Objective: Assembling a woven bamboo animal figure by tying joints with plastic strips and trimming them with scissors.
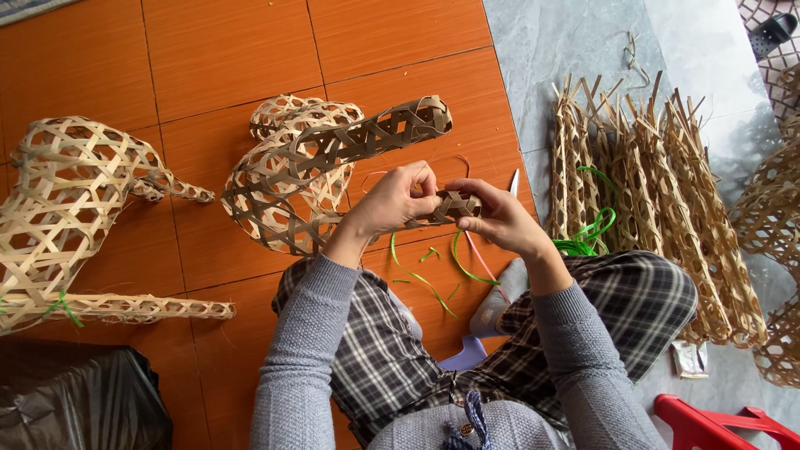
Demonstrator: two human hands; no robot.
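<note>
Woven bamboo tube between left hand and right hand, both hands pinched shut on it.

Under the left hand and right hand, the woven leg's tip is mostly hidden. Far left, another woven figure is cut off by the frame.

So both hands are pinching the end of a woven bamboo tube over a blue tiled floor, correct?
Not quite: the floor under the work is orange tile, not blue, as the head view shows. Both the left hand and right hand do pinch the end of the woven bamboo tube.
</note>
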